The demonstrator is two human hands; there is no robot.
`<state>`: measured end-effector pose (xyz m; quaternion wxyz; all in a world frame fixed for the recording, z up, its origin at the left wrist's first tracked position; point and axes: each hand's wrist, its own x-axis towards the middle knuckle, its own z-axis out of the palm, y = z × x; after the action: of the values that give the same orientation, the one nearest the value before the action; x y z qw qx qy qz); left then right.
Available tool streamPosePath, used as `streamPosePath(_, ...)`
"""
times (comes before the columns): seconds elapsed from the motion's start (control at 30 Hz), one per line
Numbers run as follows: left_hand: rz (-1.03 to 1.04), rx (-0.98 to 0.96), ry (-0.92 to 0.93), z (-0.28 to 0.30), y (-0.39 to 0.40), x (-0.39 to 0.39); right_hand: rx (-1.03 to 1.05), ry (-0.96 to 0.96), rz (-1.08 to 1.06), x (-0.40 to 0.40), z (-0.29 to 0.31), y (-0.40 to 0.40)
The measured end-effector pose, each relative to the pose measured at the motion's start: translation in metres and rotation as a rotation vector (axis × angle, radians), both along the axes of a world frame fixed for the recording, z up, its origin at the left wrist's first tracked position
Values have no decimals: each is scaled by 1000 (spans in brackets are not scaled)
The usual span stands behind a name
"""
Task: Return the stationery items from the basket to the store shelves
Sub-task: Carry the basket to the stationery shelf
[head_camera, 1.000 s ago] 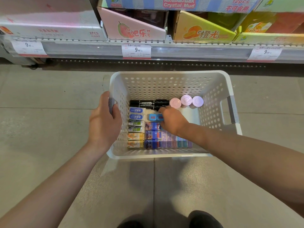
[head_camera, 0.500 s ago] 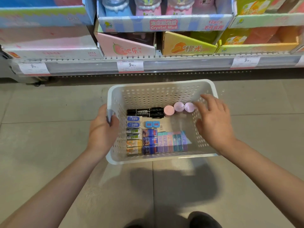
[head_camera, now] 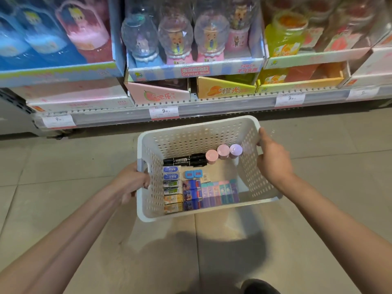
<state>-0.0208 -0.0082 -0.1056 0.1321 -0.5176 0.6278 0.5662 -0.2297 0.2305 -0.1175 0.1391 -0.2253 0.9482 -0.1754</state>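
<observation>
While I hold it off the floor in front of the shelving, here is how things lie.

Basket: white perforated basket point(head_camera: 203, 136), carried between my two hands, tilted a little down to my left.
Left hand: my left hand point(head_camera: 132, 183) has its fingers curled round the grey handle slot on the basket's left wall.
Right hand: my right hand point(head_camera: 273, 164) grips the right rim, thumb lying along the outside of the top edge; the other fingers are hidden behind the wall.
Markers: two black markers point(head_camera: 186, 161) lie side by side against the far part of the basket floor.
Round tubs: three small tubs point(head_camera: 223, 150), two pink and one lilac, stand in a row just right of the markers.
Erasers: small boxed erasers point(head_camera: 172, 188) are stacked in a column along the left wall, with more colourful packs point(head_camera: 219, 192) beside them.
Shelf: store shelf point(head_camera: 212, 102) with price tags point(head_camera: 163, 111) and boxed toys beyond the basket.
Floor: grey tiles point(head_camera: 63, 177) underneath.
</observation>
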Motion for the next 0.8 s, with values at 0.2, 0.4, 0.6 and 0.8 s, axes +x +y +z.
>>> streamPosePath(0.2,-20,-55,72,75,-6,-5,-49,66,6,-3,74,1)
streamPosePath(0.4,-20,-79,88,191,-9,-5,-155,71,1,0,185,8)
streamPosePath(0.6,-29,-83,86,321,0,4,-149,68,11,11,322,28)
streamPosePath(0.8,-64,-107,108,461,17,11,-157,36,-14,29,460,53)
